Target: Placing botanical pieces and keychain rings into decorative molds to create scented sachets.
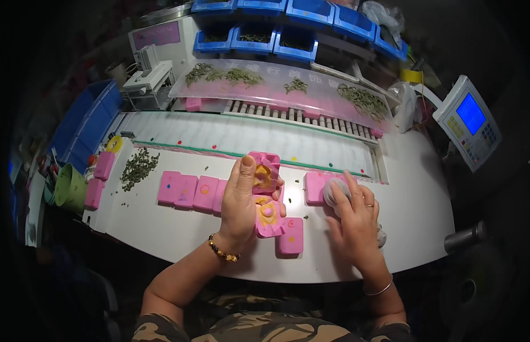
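Note:
My left hand (237,199) is closed round a pink rubber mould (268,230), held spread open so that both halves show. Yellowish stains surround the hollows inside, and the lower half has a round knob. To the right, my right hand (357,225) has its fingers on a small greyish-white cloth bundle (332,194), beside a closed pink mould (314,187) on the white table. Another pink mould (291,236) with coloured dots lies just right of the open one. A row of pink moulds (185,190) runs off to the left, partly hidden behind my left hand.
Small dark green pieces (138,168) lie heaped at the left. Behind runs a pale conveyor strip (219,139) with a roller track (299,115). Blue bins (253,40) stand at the back, a control panel (469,122) at the right, and a green cup (69,185) at the left.

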Demonstrator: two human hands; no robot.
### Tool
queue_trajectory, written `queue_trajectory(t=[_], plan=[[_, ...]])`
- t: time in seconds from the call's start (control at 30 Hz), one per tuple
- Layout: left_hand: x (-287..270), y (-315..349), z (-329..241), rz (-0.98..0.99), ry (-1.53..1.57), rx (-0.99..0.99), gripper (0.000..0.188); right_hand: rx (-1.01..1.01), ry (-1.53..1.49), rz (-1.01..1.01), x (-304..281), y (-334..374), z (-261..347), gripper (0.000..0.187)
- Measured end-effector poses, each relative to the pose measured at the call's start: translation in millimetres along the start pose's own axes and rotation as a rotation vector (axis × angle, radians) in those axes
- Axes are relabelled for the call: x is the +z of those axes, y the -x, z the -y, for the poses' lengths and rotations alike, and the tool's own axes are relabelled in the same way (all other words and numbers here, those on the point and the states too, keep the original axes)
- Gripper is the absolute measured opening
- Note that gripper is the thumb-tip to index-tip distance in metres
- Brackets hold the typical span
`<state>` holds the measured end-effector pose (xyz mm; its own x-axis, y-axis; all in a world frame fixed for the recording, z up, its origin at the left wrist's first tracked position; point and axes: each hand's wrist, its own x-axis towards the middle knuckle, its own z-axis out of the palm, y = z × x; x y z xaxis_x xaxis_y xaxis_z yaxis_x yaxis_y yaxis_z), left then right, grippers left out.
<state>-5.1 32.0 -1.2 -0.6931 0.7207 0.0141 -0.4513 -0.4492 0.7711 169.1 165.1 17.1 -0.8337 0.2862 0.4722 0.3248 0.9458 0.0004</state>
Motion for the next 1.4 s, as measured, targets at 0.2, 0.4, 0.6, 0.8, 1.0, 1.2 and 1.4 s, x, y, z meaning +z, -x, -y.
queue_trajectory(t=[0.2,0.4,0.6,0.8,1.0,1.2,1.4], plan=[[19,8,6,0.056,0.025,-0.01,0.045,-0.396,-0.58,-0.266,12,-1,46,0.034],[3,14,7,0.195,-0.304,0.222,0.032,-0.414,-0.489,-0.392,11,-10,40,0.034],[0,20,4,0.218,-0.449,0.231,0.026,-0.395,-0.448,-0.386,12,-10,38,0.036],[-1,25,10,0.242,-0.44,0.304,0.024,-0.325,-0.414,-0.45,12,-13,37,0.03],[-1,30,12,0.282,-0.457,0.356,0.024,-0.194,-0.588,-0.424,10,-22,38,0.032],[5,39,14,0.288,-0.609,0.443,0.028,0.057,-1.3,-0.21,15,-17,30,0.046],[2,33,-3,0.341,-0.275,0.041,0.029,0.289,-1.731,-0.019,13,-21,20,0.046]])
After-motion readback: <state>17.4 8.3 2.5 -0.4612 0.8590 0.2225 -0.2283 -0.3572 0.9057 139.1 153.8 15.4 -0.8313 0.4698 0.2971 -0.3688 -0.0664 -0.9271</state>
